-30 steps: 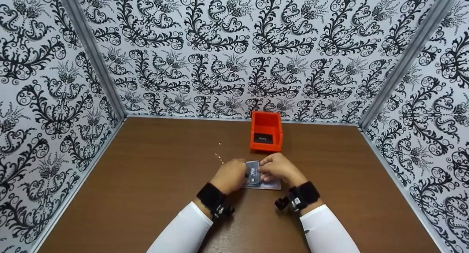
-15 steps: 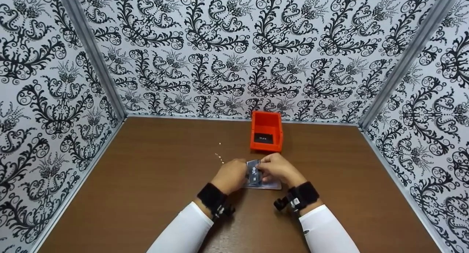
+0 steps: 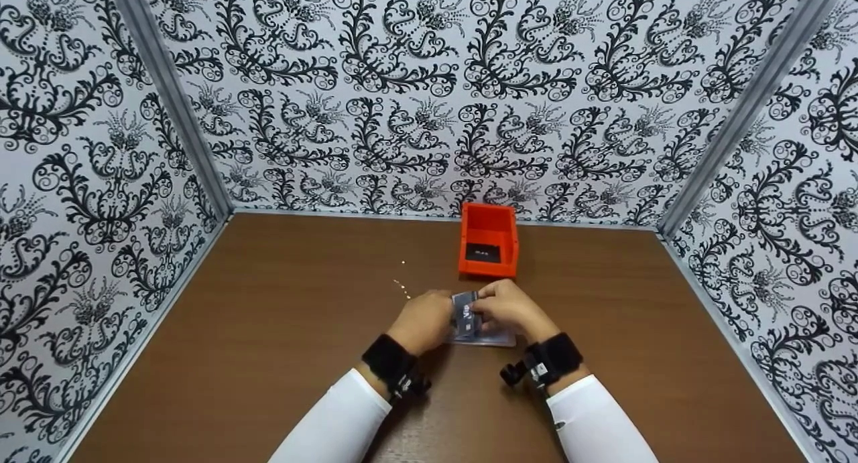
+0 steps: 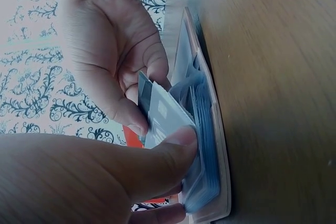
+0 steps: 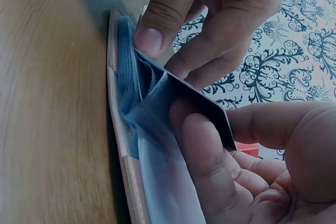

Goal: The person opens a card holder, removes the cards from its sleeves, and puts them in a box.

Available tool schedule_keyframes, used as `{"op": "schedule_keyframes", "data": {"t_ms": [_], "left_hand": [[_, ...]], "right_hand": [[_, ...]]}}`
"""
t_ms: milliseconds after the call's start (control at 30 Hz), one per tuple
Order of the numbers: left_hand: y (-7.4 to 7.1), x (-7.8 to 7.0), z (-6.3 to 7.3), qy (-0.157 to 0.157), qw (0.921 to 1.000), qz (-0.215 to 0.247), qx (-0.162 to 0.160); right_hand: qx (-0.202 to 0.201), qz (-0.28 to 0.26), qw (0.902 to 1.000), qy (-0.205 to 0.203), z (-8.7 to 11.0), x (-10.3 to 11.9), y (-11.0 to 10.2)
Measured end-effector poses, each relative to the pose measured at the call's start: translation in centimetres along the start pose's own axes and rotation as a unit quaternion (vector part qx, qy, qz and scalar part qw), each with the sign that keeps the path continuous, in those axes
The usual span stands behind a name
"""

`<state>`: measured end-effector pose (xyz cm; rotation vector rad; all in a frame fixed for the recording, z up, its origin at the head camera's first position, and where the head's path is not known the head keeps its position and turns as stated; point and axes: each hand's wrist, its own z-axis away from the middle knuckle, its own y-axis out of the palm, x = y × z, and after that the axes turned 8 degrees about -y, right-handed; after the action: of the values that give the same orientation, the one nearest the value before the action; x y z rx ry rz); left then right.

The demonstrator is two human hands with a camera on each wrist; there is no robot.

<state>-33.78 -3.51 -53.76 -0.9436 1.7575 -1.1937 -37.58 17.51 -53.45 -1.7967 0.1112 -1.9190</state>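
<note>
An open card holder (image 3: 488,341) with a stack of clear plastic sleeves (image 4: 209,150) lies on the table between both hands. My right hand (image 3: 511,309) pinches a dark grey card (image 3: 462,302) marked "Vip" between thumb and fingers. That card stands tilted over the sleeves; the right wrist view shows its dark face (image 5: 212,113) edge-on, its near end at the sleeves. My left hand (image 3: 422,322) holds the holder at its left side, thumb (image 4: 181,142) pressed on the top sleeve and the card's lower end, other fingers mostly hidden behind.
Behind the holder stands an orange bin (image 3: 488,270) with a black card-like item (image 3: 482,252) inside. A few tiny light specks (image 3: 402,287) show on the brown table (image 3: 301,315) left of the hands. Patterned walls (image 3: 402,114) enclose the table's back and sides.
The card has tilted, its top leaning right and shifting slightly away from the body, with my right fingers moving along it. My left hand has stayed almost in place.
</note>
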Motion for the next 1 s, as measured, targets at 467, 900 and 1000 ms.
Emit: {"op": "schedule_keyframes", "data": {"t_ms": [467,900,1000], "left_hand": [[0.0,0.0,-0.1,-0.006,1.0000,-0.001,0.007],[-0.3,0.0,0.1,0.024,0.9988,-0.033,-0.025],[-0.2,0.0,0.1,0.022,0.9991,-0.031,-0.020]], "right_hand": [[-0.065,0.165,0.9835,-0.036,0.6,1.2,-1.9],[-0.131,0.240,0.9578,-0.089,1.1,2.7,-2.4],[-0.143,0.243,0.9550,-0.094,1.1,2.9,-2.4]]}}
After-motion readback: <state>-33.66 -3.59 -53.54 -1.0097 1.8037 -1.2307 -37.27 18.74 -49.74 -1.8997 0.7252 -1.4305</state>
